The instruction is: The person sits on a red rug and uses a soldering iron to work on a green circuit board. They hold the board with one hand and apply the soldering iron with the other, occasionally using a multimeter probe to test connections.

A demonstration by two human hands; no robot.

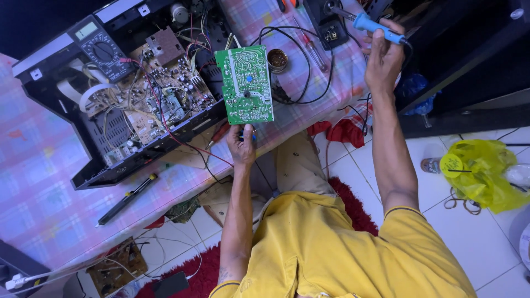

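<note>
Head view looks down on a green circuit board (244, 84), rectangular, its solder side up with pale traces, a white strip and a small blue spot near the middle. It stands tilted at the near edge of the surface (44, 198), gripped at its lower edge by the left hand (242, 144), fingers closed on it. The right hand (383, 54) is raised well to the side, closed around a blue-handled soldering iron (371, 26). Beside the board lies an opened black chassis (132, 99) full of wiring, with a multimeter (98, 48) resting on it. A pink checked cloth covers the surface; white floor tiles (441, 204), a red rug (353, 204) and a yellow plastic bag (480, 171) lie below.
</note>
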